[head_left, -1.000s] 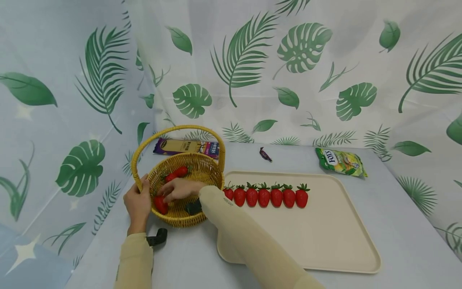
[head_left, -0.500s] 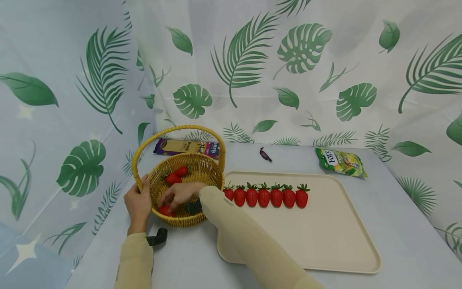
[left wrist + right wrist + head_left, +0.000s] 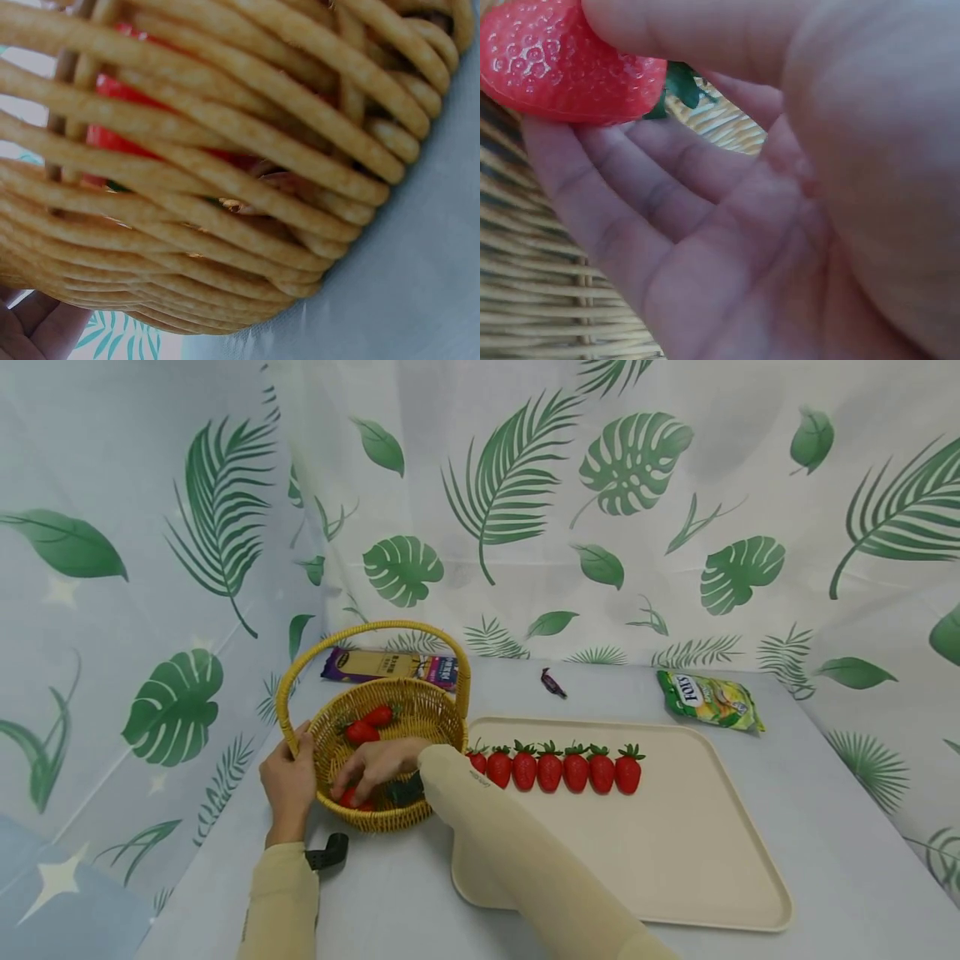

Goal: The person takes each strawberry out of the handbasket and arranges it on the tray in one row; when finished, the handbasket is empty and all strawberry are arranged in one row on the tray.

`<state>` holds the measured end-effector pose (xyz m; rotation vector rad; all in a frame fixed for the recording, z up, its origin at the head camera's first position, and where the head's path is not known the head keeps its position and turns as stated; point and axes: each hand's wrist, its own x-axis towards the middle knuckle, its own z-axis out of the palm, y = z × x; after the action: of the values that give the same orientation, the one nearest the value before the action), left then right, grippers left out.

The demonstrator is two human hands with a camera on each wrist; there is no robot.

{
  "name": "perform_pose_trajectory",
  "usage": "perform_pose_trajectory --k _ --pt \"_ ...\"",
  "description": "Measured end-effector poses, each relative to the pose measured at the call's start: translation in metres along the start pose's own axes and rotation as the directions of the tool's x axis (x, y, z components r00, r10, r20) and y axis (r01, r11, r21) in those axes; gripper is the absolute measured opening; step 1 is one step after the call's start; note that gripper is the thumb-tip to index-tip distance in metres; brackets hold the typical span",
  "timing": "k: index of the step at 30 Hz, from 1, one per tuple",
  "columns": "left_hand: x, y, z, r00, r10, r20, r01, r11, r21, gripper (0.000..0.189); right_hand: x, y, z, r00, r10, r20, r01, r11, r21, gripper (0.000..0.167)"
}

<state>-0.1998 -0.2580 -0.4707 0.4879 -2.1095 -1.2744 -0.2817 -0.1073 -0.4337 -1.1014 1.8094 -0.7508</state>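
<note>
A yellow wicker basket [image 3: 390,821] with a tall arched handle stands at the left of the table. My left hand [image 3: 288,781] grips its left rim near the foot of the handle; in the left wrist view the woven wall fills most of the picture. Inside the basket, my right hand [image 3: 378,762] pinches a red strawberry [image 3: 570,67] between thumb and fingertips, its green leaves toward the palm. Two more strawberries [image 3: 362,732] lie deeper in the basket, beyond the right hand. Part of the basket floor is hidden by that hand and its sleeve.
A beige tray [image 3: 637,860] right of the basket bears a row of several strawberries [image 3: 576,772] along its far side. Behind lie a purple and tan packet [image 3: 375,666], a small dark wrapped candy [image 3: 552,682] and a green FOX'S bag [image 3: 708,700].
Inside the basket, the strawberry under my right hand has turned and shifted slightly right, its near end now mostly covered by fingers. My left hand keeps its hold on the rim.
</note>
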Motion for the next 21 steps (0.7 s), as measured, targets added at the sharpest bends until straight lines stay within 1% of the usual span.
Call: perform_pose_trajectory --k 3,8,10,16,21 --pt "0.0 0.001 0.0 1.0 -0.003 0.006 0.003 1.0 0.003 0.034 -0.004 -0.003 -0.002 1.0 -0.017 -0.02 0.017 1.0 -0.007 0.028" --pt "-0.001 0.001 -0.001 1.0 -0.012 0.006 0.012 1.0 0.017 0.035 -0.017 -0.011 -0.004 0.999 -0.014 -0.043 0.018 0.997 0.079 0.027" --pt "-0.001 0.001 -0.001 1.0 -0.01 0.0 0.01 0.999 0.033 0.035 -0.024 -0.013 -0.006 0.998 -0.01 -0.063 0.016 0.995 0.1 0.028" --pt "-0.002 0.001 0.0 1.0 0.011 -0.019 -0.01 0.997 0.073 0.035 -0.051 -0.017 -0.008 0.987 -0.036 -0.155 0.044 0.998 0.045 0.03" --pt "-0.003 0.002 0.0 1.0 0.016 -0.018 -0.015 0.997 0.075 0.036 -0.073 -0.014 -0.009 0.976 -0.057 -0.211 0.068 0.997 0.043 0.031"
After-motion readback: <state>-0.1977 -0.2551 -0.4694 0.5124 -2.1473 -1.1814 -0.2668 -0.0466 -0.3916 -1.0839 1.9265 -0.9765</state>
